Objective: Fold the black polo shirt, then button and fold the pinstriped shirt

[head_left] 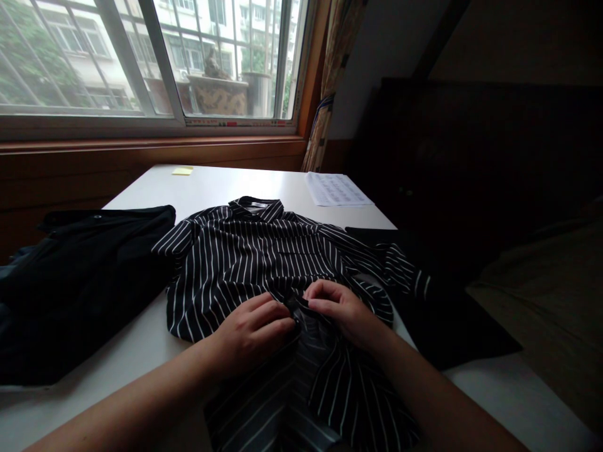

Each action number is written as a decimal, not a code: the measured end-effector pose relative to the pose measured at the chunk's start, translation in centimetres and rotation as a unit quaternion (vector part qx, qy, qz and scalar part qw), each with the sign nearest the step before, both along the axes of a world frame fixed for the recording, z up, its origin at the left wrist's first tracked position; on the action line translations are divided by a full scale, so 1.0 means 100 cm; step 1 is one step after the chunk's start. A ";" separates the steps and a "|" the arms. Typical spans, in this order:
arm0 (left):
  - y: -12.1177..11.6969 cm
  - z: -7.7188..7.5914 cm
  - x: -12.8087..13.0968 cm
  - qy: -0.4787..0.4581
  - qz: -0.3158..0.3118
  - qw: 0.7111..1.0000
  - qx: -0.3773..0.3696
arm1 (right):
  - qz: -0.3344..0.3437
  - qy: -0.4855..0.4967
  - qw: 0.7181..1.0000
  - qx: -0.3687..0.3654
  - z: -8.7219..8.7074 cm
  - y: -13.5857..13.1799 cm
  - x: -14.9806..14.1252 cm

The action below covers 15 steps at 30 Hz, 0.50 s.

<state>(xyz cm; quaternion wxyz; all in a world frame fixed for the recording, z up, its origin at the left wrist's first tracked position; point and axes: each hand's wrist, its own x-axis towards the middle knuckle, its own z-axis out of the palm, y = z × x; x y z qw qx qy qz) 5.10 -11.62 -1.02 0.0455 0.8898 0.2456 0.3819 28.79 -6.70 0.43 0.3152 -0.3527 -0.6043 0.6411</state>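
A black shirt with white stripes (264,257) lies spread on the white table, its collar toward the window and its lower part falling open toward me. My left hand (264,323) is closed on the front edge of the shirt, left of the opening. Just across from it, my right hand (336,307) pinches the other front edge between thumb and fingers. The two hands are a short way apart at mid-shirt. Whether a button sits under the fingers is hidden.
Dark folded trousers (89,276) lie on the left of the white table (226,177). Another black garment (452,326) lies on the right, partly under a striped sleeve. Printed sheets (336,189) and a yellow sticky note (183,171) lie at the far edge, below the window.
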 end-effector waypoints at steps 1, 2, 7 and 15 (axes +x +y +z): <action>0.000 0.000 0.000 -0.003 0.002 1.000 0.003 | 0.003 -0.001 1.000 -0.001 0.000 0.000 0.000; 0.000 0.000 0.000 -0.005 0.006 1.000 0.003 | 0.006 -0.003 1.000 -0.001 0.000 0.000 0.000; 0.000 -0.003 0.000 -0.009 0.040 0.999 -0.012 | 0.010 0.000 1.000 0.012 -0.001 0.001 -0.001; -0.001 -0.005 0.000 -0.016 0.031 0.998 -0.048 | 0.027 0.035 0.999 0.029 -0.001 0.001 -0.003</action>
